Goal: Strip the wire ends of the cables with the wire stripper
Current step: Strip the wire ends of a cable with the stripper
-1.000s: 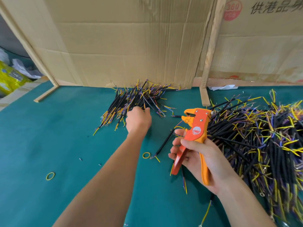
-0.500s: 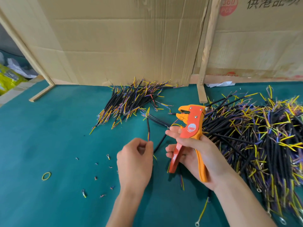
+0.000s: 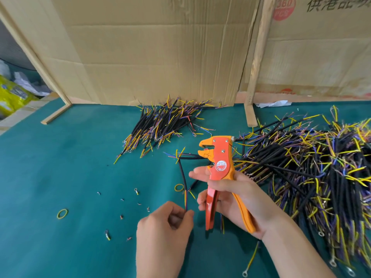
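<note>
On the green worktop [image 3: 60,167], going left to right: bands and snipped bits lie loose. The left hand [image 3: 164,227], which was reaching into the far pile [image 3: 160,125] a second ago, has come back pinching one cable [image 3: 183,175] by its coloured wires. The right hand [image 3: 232,199] grips the stripper [image 3: 220,167], handles apart; that cable probably goes in next. A bigger pile [image 3: 311,167] lies right; cardboard [image 3: 150,47] walls the back.

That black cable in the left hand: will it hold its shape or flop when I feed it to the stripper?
Probably semi-stiff: the black cable rises from the left hand with only a gentle bend. Its thin coloured ends look floppy. Likely light.
</note>
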